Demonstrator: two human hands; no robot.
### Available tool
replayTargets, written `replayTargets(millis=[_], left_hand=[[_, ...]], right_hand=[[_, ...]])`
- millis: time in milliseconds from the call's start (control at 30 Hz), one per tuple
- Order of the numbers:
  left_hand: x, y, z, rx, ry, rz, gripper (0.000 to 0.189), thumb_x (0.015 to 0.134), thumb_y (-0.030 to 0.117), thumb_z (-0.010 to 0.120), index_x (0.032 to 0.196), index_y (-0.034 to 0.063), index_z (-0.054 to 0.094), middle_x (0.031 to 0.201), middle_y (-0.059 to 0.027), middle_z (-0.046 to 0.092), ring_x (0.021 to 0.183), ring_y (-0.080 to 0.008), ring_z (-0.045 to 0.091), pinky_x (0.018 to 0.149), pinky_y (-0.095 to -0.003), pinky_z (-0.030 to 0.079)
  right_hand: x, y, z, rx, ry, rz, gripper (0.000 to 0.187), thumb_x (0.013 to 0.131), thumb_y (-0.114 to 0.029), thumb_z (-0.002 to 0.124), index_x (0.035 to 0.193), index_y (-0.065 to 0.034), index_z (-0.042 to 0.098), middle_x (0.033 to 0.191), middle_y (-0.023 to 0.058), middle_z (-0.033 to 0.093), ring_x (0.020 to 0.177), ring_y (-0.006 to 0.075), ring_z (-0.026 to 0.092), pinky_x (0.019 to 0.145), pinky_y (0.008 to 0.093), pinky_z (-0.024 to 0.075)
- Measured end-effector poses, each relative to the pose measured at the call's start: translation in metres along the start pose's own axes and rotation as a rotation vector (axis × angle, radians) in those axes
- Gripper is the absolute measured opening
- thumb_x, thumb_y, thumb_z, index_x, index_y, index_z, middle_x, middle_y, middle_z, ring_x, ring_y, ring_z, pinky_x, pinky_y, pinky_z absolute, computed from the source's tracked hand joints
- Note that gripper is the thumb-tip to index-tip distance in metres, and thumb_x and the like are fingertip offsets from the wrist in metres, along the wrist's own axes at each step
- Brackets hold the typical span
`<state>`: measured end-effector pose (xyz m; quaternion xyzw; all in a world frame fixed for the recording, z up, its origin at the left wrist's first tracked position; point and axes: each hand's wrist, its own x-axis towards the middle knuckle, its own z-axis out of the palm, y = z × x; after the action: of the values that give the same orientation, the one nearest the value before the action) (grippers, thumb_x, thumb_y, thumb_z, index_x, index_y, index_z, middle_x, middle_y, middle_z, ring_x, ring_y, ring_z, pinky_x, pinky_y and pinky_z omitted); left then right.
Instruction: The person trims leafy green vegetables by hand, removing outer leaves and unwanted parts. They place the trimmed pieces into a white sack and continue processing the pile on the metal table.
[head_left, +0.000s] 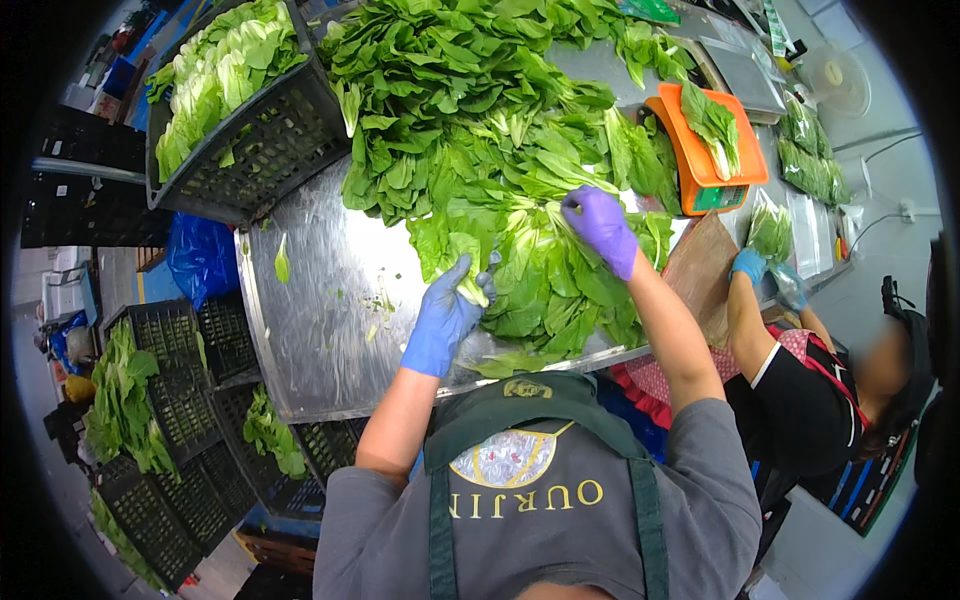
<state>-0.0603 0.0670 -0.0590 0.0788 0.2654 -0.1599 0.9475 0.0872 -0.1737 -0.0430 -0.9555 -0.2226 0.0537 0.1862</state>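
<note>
My left hand (448, 319), in a blue glove, grips a small bunch of leafy greens (459, 255) by its pale stem end, over the front of the metal table (322, 300). To the right, my right hand (602, 231) wears a purple glove and has its fingers curled at the pale stems of the heap. Whether a stem is pinched in those fingers is hidden. Beneath and between both hands spreads a pile of loose leafy greens (559, 289). A larger heap of leafy greens (435, 97) rises behind it.
A black plastic crate (255, 165) of greens stands at the table's left. An orange scale (679, 150) bears one bunch on the right. Beside it a co-worker's blue-gloved hand (748, 265) is at bagged greens (770, 229). More crates (176, 397) stand low left.
</note>
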Motion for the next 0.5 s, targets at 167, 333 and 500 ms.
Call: replayTargets(millis=[167,333,500], left_hand=[[-0.02,0.021,0.019,0.054,-0.272,0.048,0.02,0.089,0.02,0.06,0.094,0.0043,0.047,0.079,-0.0031,0.045,0.068,-0.0114,0.044,0.068,-0.0274,0.039],[-0.025,0.038,0.037,0.188,-0.39,0.103,0.015,0.089,0.015,0.059,0.083,0.0057,0.049,0.071,0.001,0.037,0.063,-0.0094,0.04,0.064,-0.0257,0.038],[-0.024,0.03,0.033,0.182,-0.204,0.071,0.041,0.089,0.016,0.056,0.124,-0.0035,0.047,0.07,-0.001,0.055,0.061,-0.0108,0.051,0.06,-0.0254,0.042]], right_hand=[[-0.019,-0.05,-0.032,0.66,0.224,0.055,0.017,0.079,-0.018,0.066,0.089,-0.0036,0.067,0.083,0.0117,0.064,0.069,0.0226,0.06,0.065,0.0322,0.0486],[-0.005,-0.056,-0.01,0.506,0.043,-0.021,0.032,0.075,-0.028,0.072,0.093,-0.0021,0.067,0.089,0.0132,0.065,0.076,0.0227,0.061,0.071,0.0325,0.0494],[0.022,-0.001,0.014,-0.078,-0.252,0.103,0.042,0.066,-0.037,0.073,0.09,-0.003,0.067,0.088,0.0169,0.065,0.082,0.0318,0.062,0.075,0.0395,0.0497]])
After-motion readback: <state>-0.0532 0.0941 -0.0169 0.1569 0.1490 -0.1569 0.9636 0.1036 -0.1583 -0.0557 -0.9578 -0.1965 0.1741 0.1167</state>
